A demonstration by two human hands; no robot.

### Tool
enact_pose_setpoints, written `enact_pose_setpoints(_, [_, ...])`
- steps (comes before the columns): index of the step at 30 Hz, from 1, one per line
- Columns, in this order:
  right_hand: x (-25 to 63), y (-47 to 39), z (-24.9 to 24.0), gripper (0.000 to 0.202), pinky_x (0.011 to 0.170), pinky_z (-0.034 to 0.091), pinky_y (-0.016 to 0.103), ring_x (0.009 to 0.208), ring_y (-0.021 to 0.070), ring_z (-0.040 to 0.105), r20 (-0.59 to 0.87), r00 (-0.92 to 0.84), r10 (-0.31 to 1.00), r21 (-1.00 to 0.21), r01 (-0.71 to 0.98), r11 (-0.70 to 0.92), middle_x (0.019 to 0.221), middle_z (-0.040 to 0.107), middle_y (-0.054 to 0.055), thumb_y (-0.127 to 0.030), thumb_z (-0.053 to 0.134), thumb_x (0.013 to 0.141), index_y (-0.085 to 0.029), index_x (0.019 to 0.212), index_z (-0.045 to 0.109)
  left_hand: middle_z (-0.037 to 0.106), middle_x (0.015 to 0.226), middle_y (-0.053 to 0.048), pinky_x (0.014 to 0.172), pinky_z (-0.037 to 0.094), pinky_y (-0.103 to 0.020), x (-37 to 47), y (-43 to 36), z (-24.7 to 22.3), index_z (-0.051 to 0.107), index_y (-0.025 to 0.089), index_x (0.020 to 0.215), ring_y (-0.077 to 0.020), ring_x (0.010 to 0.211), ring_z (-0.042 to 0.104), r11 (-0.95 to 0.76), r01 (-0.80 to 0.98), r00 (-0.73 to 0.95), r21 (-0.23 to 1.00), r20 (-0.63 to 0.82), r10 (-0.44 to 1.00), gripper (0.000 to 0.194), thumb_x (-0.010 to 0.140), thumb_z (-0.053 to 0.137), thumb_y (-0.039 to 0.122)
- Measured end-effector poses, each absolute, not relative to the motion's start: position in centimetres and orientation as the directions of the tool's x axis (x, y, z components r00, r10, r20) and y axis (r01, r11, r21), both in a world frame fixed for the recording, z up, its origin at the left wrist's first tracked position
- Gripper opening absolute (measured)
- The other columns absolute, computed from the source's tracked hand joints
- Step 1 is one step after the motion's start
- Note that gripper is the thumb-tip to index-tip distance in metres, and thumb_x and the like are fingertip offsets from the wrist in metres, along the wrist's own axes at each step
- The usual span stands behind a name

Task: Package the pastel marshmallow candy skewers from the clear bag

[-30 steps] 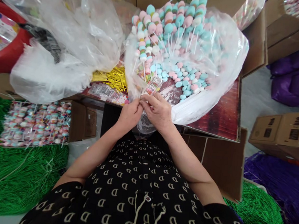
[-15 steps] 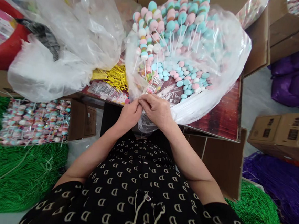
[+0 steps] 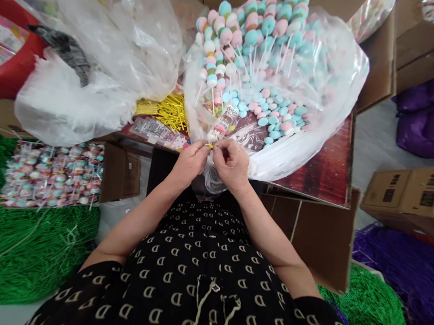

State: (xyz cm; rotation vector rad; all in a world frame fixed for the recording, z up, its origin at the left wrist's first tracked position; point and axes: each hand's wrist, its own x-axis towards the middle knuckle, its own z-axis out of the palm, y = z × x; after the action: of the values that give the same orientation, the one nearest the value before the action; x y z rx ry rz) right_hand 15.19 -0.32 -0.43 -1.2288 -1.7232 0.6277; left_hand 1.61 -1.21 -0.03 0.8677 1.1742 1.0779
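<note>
A marshmallow candy skewer in a printed clear wrapper [image 3: 224, 123] lies at the table's front edge, tilted up and to the right. At its lower, gathered end is a yellow twist tie [image 3: 210, 145]. My left hand [image 3: 190, 164] is closed in a pinch at that wrapper neck. From the other side my right hand [image 3: 232, 164] pinches at the tie, its fingers curled. The stick below the neck is mostly hidden by my fingers. Close by on the left lie yellow twist ties [image 3: 170, 111] and flat printed wrappers [image 3: 155, 130].
Beyond my hands, a large clear bag [image 3: 329, 116] holds candy skewers [image 3: 257, 30] and loose pastel candies [image 3: 277, 114]. A box of wrapped skewers [image 3: 56, 172] stands lower left. Plastic bags [image 3: 74, 106] and a red basin [image 3: 25, 67] are at left; cartons [image 3: 417, 193] at right.
My hands have moved slightly apart, and the yellow tie at the wrapper's neck now shows between them. More of the wrapped skewer is visible. The view has shifted a little.
</note>
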Motion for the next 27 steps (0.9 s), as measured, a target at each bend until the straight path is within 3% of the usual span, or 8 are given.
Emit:
enact_pose_setpoints(6, [15.0, -0.6, -0.5, 0.011, 0.075, 0.05, 0.033, 0.085, 0.0169, 0.062, 0.471, -0.007, 0.882, -0.816, 0.377, 0.439, 0.095, 0.069, 0.005, -0.023, 0.057, 0.096, -0.023, 0.086, 0.062, 0.03, 0.051, 0.011, 0.038, 0.022, -0.02, 1.7, -1.4, 0.6, 0.054, 0.022, 0.08, -0.0054, 0.039, 0.025, 0.285, -0.296, 0.1, 0.912, -0.267, 0.959, 0.023, 0.091, 0.068, 0.036])
enact_pose_setpoints(12, [14.3, -0.7, -1.5, 0.01, 0.067, 0.048, 0.029, 0.065, 0.0125, 0.059, 0.303, 0.097, 0.948, -0.924, 0.272, 0.267, 0.076, 0.067, -0.002, -0.029, 0.059, 0.096, -0.022, 0.09, 0.063, 0.031, 0.049, 0.012, 0.036, 0.023, -0.019, 1.8, -1.7, 0.8, 0.053, 0.022, 0.082, -0.0054, 0.037, 0.023, 0.29, -0.345, 0.115, 0.892, -0.266, 0.957, 0.019, 0.091, 0.065, 0.034])
enact_pose_setpoints(21, [13.9, -0.7, -1.4, 0.01, 0.065, 0.047, 0.027, 0.064, 0.0107, 0.055, 0.221, 0.085, 0.972, -0.965, 0.161, 0.205, 0.078, 0.068, -0.003, -0.031, 0.062, 0.094, -0.023, 0.088, 0.06, 0.027, 0.048, 0.013, 0.036, 0.021, -0.02, 1.7, -1.9, 0.8, 0.055, 0.022, 0.081, -0.0049, 0.036, 0.022, 0.261, -0.361, 0.09, 0.896, -0.245, 0.965, 0.033, 0.089, 0.073, 0.049])
enact_pose_setpoints(27, [13.6, -0.6, -2.0, 0.015, 0.053, 0.042, 0.023, 0.054, 0.0087, 0.05, 0.09, 0.038, 0.995, -0.996, 0.009, 0.09, 0.071, 0.061, -0.005, -0.036, 0.061, 0.097, -0.024, 0.091, 0.057, 0.025, 0.045, 0.013, 0.036, 0.022, -0.02, 1.9, -1.5, 0.6, 0.056, 0.022, 0.078, -0.0054, 0.036, 0.023, 0.237, -0.38, -0.002, 0.894, -0.257, 0.967, 0.034, 0.089, 0.073, 0.049])
